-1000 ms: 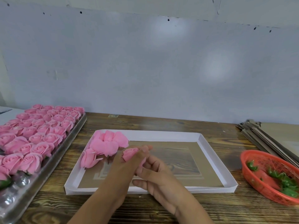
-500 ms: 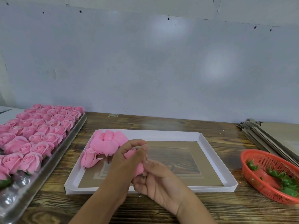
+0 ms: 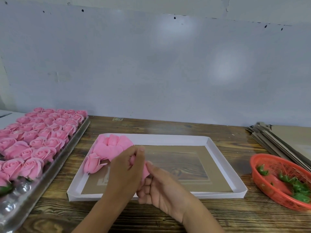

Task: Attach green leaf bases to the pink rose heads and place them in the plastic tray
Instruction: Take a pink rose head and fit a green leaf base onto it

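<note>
Pink rose head (image 3: 145, 170) held between both hands over the front-left part of the white cardboard tray (image 3: 225, 167), mostly covered by the fingers. Left hand (image 3: 125, 172) curled round its upper part, fingertips pinching near the top. Right hand (image 3: 161, 184) grips it from below and right, thumb against the pink side, other fingers curled under. Whether a green base sits on this rose cannot be told, hidden by the hands.

Small cluster of finished pink roses (image 3: 109, 148) lies in the tray's far-left corner, one more rose (image 3: 92, 163) on its side just in front of them by the left wall. Rest of the tray floor shows brown card.

Clear plastic tray (image 3: 18, 199) at the left of the wooden bench (image 3: 168, 219), packed with rows of upright pink rose heads (image 3: 40, 132); its nearest cups show bare. Red mesh basket (image 3: 269, 187) at the right, holding loose green leaf bases (image 3: 297, 187). Stack of flat cardboard sheets (image 3: 286, 142) behind the basket, far right. Pale wall (image 3: 151, 64) behind the bench.
</note>
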The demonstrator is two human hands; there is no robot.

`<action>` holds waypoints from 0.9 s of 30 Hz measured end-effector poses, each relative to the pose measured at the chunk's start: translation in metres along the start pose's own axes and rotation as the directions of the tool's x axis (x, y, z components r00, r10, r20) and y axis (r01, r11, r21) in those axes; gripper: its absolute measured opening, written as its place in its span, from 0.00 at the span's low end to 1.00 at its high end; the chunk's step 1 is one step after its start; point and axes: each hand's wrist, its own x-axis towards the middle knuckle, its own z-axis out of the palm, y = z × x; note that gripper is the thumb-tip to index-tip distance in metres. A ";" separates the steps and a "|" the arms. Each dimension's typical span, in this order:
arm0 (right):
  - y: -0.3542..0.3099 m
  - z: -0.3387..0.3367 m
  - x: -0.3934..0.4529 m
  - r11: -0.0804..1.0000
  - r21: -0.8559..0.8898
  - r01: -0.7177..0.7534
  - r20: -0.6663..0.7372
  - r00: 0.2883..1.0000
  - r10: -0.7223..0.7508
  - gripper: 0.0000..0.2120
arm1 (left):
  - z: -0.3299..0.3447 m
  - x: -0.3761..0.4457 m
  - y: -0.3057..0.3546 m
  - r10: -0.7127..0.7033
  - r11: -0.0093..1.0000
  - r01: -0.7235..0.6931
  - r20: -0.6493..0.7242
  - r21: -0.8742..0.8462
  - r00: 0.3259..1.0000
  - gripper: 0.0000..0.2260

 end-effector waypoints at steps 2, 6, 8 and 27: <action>0.001 0.003 0.000 0.994 -0.099 0.044 -0.050 0.998 -0.050 0.18 | 0.002 0.003 -0.003 -0.071 0.997 0.071 -0.030 0.023 0.997 0.19; 0.004 -0.001 0.002 0.931 -0.303 0.205 -0.171 0.949 -0.265 0.15 | 0.003 0.007 -0.010 -0.211 0.977 0.210 -0.031 -0.022 0.977 0.19; 0.005 -0.002 0.002 0.889 -0.364 0.276 -0.202 0.909 -0.365 0.13 | 0.005 0.006 -0.011 -0.263 0.964 0.263 -0.001 -0.041 0.965 0.19; 0.003 0.000 0.000 0.822 -0.503 0.267 -0.197 0.891 -0.410 0.09 | 0.001 0.008 -0.021 -0.248 0.967 0.240 0.085 0.088 0.965 0.15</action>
